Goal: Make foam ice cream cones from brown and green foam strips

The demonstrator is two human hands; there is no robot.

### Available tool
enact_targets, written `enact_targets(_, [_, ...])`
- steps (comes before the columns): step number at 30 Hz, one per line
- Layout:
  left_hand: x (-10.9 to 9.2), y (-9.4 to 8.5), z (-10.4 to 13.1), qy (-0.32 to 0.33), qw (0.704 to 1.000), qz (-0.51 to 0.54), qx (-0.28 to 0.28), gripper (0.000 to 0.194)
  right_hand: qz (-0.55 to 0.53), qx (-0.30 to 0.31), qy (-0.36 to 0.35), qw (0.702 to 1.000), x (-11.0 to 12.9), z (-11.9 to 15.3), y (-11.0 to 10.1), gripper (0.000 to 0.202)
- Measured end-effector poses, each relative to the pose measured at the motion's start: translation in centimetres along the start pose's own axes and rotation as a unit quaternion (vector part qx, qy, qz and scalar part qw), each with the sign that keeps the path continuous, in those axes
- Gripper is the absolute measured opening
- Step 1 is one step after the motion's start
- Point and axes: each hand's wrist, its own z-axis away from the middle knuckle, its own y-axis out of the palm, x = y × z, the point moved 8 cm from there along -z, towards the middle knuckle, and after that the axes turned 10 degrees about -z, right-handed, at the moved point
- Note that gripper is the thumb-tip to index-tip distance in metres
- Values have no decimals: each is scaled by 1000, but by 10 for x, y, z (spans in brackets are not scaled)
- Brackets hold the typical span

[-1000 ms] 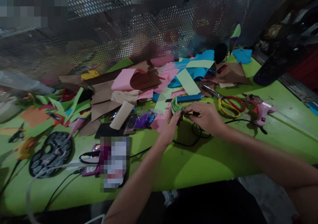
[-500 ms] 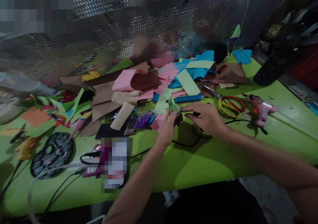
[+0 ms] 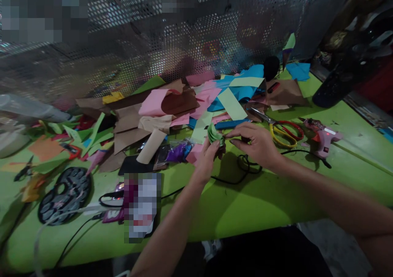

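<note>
- Paper (image 3: 214, 133), green and folded, is sitting over the table (image 3: 239, 211), with the left hand (image 3: 209, 157) pinching it.
- The right hand (image 3: 258, 145) is curling just beside it; whether it's pinching anything, I can't tell.

Over the green tabletop (image 3: 233, 215), the person's left hand (image 3: 208, 156) and right hand (image 3: 258, 144) are bare, with slim fingers. The left forearm (image 3: 173, 221) and right forearm (image 3: 322, 187) are bare too, narrow at the wrists and wider toward the elbows. Below the tabletop's near edge shows plain black clothing (image 3: 264, 254), too dark to make out its cut or folds.
</note>
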Motion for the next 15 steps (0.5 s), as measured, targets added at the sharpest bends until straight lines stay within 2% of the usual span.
enact_targets(5, [0,2,0,3,999,43,19,35,7,20,-17,1000,1,2,5,27])
enact_targets(15, [-7,3,1,21,997,70,27,33,20,30,-68,997,13,4,9,17])
